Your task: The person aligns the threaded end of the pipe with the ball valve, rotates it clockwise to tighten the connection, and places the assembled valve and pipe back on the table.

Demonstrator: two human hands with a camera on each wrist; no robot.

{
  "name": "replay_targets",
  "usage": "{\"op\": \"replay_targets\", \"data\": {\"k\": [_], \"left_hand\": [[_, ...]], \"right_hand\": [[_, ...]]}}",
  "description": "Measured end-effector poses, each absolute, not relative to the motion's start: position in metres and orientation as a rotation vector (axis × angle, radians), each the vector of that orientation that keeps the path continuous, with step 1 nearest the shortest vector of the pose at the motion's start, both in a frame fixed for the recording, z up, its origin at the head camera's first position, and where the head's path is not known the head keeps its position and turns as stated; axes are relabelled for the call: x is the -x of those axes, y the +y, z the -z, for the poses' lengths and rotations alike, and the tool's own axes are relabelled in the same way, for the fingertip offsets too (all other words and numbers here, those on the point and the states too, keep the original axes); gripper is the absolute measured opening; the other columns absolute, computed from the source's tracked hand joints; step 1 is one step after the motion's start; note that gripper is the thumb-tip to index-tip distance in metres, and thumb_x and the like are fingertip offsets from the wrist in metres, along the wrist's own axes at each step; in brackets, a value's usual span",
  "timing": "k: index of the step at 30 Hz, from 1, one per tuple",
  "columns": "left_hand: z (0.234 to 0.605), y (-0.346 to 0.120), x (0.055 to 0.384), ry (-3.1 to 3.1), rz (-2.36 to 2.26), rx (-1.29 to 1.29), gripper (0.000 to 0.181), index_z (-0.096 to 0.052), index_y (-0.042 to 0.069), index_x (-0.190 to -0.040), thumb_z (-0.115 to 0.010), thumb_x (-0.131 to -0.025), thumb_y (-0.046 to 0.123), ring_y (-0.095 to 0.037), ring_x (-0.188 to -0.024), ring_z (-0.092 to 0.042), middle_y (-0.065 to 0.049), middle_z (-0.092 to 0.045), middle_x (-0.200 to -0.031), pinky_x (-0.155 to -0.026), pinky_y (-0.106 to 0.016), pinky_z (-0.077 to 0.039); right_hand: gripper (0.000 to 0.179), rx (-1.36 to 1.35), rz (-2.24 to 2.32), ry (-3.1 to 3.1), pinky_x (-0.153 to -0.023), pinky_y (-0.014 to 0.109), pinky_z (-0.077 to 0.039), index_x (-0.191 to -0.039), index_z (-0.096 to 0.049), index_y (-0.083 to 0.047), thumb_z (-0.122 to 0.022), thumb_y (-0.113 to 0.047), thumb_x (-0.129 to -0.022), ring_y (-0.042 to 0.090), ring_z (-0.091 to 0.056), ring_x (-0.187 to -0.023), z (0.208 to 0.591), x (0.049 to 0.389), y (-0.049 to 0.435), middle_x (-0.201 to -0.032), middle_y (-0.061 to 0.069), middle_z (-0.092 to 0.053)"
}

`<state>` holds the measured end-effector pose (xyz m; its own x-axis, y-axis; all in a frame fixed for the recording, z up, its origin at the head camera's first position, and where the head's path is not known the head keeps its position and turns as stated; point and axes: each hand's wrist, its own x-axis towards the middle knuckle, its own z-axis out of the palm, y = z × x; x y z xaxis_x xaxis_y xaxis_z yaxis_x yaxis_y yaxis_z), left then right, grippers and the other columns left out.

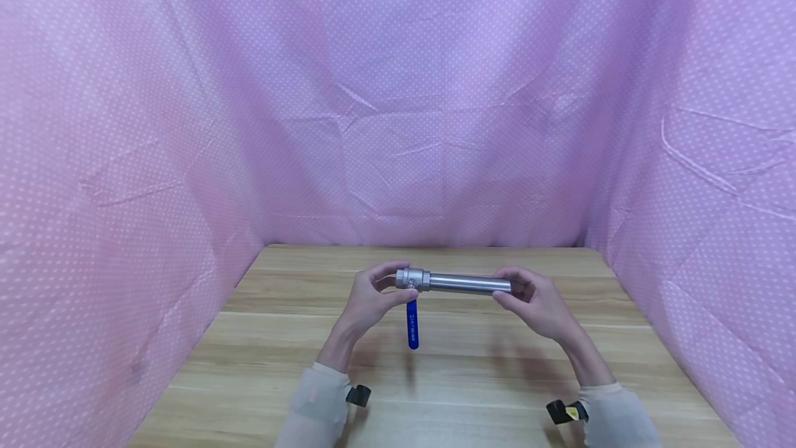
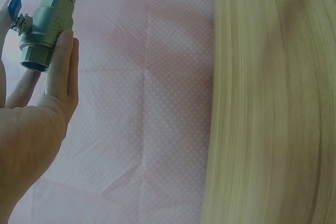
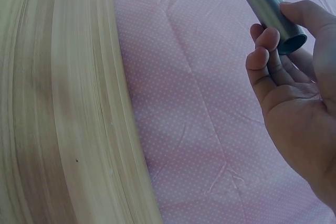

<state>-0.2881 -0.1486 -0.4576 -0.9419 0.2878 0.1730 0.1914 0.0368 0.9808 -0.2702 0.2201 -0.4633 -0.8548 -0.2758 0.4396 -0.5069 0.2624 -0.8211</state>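
Note:
A steel ball valve (image 1: 414, 278) with a blue lever handle (image 1: 413, 327) is joined to a smooth steel pipe (image 1: 469, 283), and the two lie in one line, held above the table. My left hand (image 1: 371, 299) grips the valve body at its left end, thumb by the base of the lever. The lever points toward me. At the other end, my right hand (image 1: 539, 303) pinches the pipe between thumb and fingers. The open hexagonal end of the valve (image 2: 37, 57) shows in the left wrist view. In the right wrist view the pipe's hollow end (image 3: 293, 43) faces my palm.
Below the hands is a wood-grain table (image 1: 280, 337), with shadows of the hands and lever on it. Pink cloth with white dots (image 1: 398, 123) hangs around the back and both sides. Both sleeves carry black wrist mounts (image 1: 358, 395).

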Motion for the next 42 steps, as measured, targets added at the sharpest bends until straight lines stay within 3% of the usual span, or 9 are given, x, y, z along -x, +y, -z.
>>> {"op": "replay_targets", "data": {"k": [8,15,24,42], "left_hand": [[0.4577,-0.1488,0.2886,2.207,-2.075,-0.511,0.062,-0.073,0.02,-0.147,-0.095,-0.089,0.016,-0.022,-0.124,-0.076,-0.011,-0.072,-0.148,-0.103,-0.035,-0.067],[0.4574,-0.1482,0.2889,2.188,-2.083,-0.505,0.063,-0.073,0.019,-0.148,-0.095,-0.089,0.015,-0.022,-0.125,-0.076,-0.01,-0.072,-0.148,-0.102,-0.035,-0.068],[0.4579,-0.1488,0.2905,2.192,-2.079,-0.493,0.062,-0.074,0.019,-0.147,-0.096,-0.089,0.015,-0.021,-0.124,-0.076,-0.011,-0.072,-0.148,-0.102,-0.035,-0.068],[0.4573,-0.1483,0.2898,2.188,-2.076,-0.481,0.062,-0.073,0.02,-0.147,-0.095,-0.089,0.015,-0.021,-0.125,-0.076,-0.01,-0.072,-0.149,-0.103,-0.035,-0.067]], "right_hand": [[0.024,-0.754,-1.64,-2.309,-0.065,0.025,-0.063,-0.127,-0.072,0.003,-0.076,0.003,-0.104,0.002,-0.07,-0.075,0.4619,0.2695,0.2193,-0.089,-0.009,-0.073],[0.029,-0.739,-1.674,-2.31,-0.071,0.026,-0.068,-0.131,-0.071,0.003,-0.077,0.002,-0.103,0.003,-0.075,-0.082,0.4617,0.2705,0.2202,-0.103,-0.012,-0.079],[0.037,-0.792,-1.755,-2.276,-0.08,0.025,-0.07,-0.133,-0.065,0.005,-0.079,0.008,-0.099,0.004,-0.081,-0.1,0.4624,0.2707,0.2221,-0.121,-0.017,-0.076],[0.035,-0.784,-1.735,-2.265,-0.078,0.025,-0.069,-0.13,-0.066,0.003,-0.079,0.009,-0.099,0.005,-0.08,-0.096,0.4641,0.2718,0.2215,-0.119,-0.016,-0.076]]}}
